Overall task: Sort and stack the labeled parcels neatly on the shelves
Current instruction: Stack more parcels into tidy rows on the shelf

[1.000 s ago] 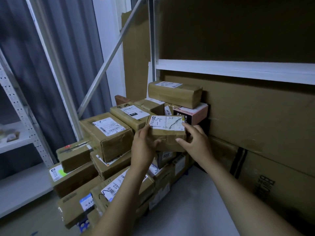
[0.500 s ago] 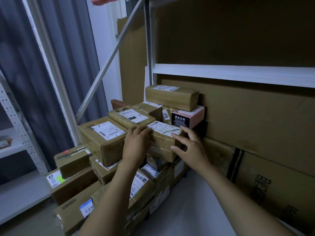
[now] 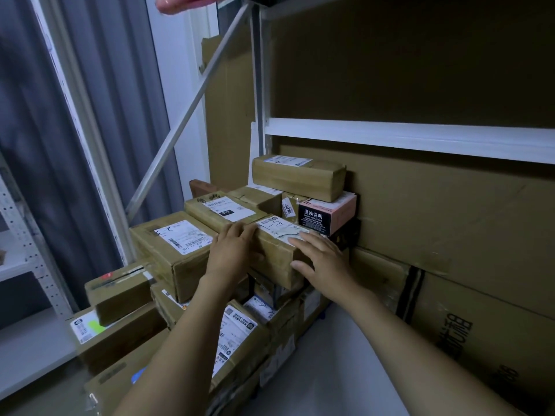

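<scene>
Left hand and right hand flank label-up parcel lengthwise.

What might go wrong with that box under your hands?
The brown taped parcel under the left hand and right hand seems to jut over a dark gap below, so it may tip forward when released. Pushing it back might shove the pink cardboard box behind it, and the long brown parcel resting on that could slide.
</scene>
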